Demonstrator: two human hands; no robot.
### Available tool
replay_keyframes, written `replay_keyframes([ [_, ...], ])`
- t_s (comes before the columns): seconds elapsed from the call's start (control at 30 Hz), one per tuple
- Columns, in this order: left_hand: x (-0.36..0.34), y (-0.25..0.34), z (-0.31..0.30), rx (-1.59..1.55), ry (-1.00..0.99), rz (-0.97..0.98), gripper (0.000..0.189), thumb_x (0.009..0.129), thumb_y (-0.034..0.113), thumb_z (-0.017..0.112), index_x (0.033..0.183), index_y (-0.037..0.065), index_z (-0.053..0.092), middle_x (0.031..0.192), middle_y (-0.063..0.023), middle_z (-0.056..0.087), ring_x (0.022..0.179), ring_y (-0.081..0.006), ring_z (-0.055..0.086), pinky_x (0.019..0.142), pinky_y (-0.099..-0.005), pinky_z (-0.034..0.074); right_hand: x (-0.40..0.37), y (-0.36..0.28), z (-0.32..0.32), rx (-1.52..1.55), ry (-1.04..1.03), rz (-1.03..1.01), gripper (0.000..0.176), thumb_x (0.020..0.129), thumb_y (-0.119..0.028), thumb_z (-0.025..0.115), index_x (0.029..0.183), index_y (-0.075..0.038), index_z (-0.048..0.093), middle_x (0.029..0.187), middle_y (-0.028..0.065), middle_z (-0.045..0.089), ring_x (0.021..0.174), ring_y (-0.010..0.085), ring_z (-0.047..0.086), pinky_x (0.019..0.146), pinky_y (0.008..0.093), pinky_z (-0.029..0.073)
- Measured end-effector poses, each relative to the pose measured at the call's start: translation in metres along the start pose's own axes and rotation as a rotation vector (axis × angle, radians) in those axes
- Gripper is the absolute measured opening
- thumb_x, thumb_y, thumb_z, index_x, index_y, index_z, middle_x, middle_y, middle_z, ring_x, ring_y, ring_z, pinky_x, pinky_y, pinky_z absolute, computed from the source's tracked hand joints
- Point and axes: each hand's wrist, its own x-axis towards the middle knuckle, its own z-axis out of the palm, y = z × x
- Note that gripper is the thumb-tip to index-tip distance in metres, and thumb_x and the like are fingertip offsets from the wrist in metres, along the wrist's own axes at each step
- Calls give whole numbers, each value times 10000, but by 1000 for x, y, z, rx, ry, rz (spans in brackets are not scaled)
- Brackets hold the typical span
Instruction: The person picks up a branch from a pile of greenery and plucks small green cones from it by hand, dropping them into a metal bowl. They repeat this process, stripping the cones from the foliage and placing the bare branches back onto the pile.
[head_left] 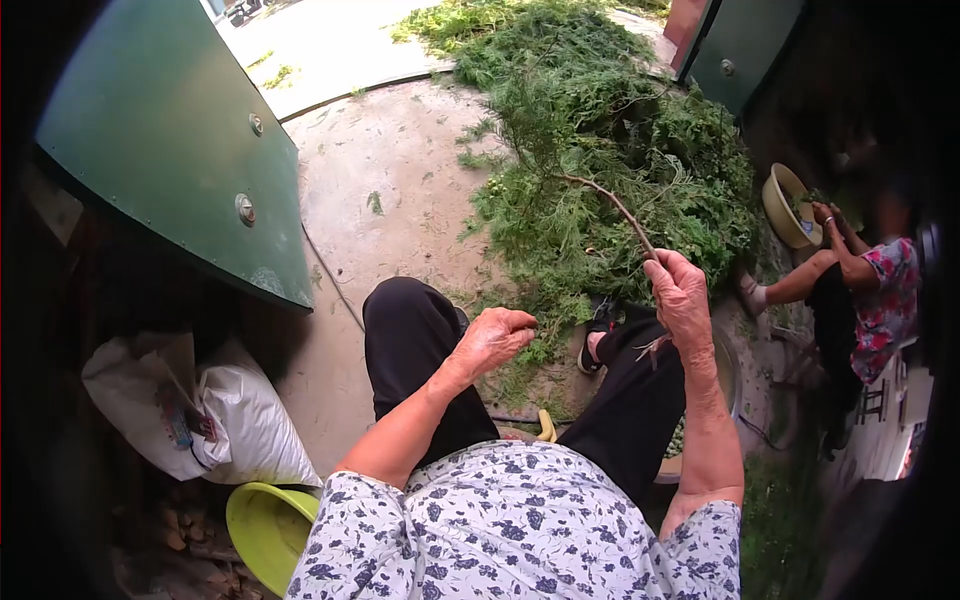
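Note:
A leafy evergreen branch (622,208) is gripped in my right hand (682,298), its bare brown stem slanting up and left to green sprays. The stem's torn lower end pokes out below that hand. My left hand (492,342) hovers over my knee, thumb and fingers pressed together; whatever they hold, if anything, is too small to make out. Beyond both hands lies a large heap of cut evergreen branches (690,215) on the concrete floor. Partly hidden by my right forearm and leg, a round container (728,375) shows small greenish pieces inside.
Green metal doors (190,150) stand at left and upper right. White sacks (250,420) and a yellow-green basin (250,530) are at my left. On the right, another person (885,290) sits by a cream basin (785,215), hands holding greenery. A cable (335,280) crosses the floor.

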Motion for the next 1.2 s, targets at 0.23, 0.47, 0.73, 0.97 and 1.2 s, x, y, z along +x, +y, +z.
replay_keyframes([
  [0.23,46,24,-73,-701,673,78,277,863,103,552,1120,-1,563,740,-13,625,501,-15,481,440,-148,378,-14,-83,-42,-209,-357,144,189,869,-144,555,953,19,600,595,-61,414,534,29,369,466,202,310],
  [0.47,115,3,-110,-631,613,27,256,854,133,551,1062,-10,596,702,-26,625,474,-32,485,431,-162,382,21,-114,-68,-423,-765,503,307,841,-293,623,915,4,651,571,-40,491,500,41,416,435,219,339],
  [0.73,151,-11,-107,-728,564,-30,261,846,115,542,1057,-32,585,736,-37,619,525,-34,497,480,-165,414,168,-99,-11,-245,-295,441,154,792,-106,602,687,4,577,482,-17,442,325,53,342,287,221,249],
  [0.97,162,5,-113,-700,481,12,287,857,95,546,1108,-43,557,747,-36,620,548,-35,499,500,-167,431,354,-191,17,26,304,-469,390,867,-301,586,1110,-1,535,966,68,599,863,146,583,771,277,462],
  [1.2,163,15,-119,-930,503,-39,275,851,91,556,1105,-15,560,744,-33,630,519,-31,496,471,-159,392,325,-62,50,149,313,-273,158,841,-78,577,978,-15,622,817,21,621,688,64,568,567,193,469],
])
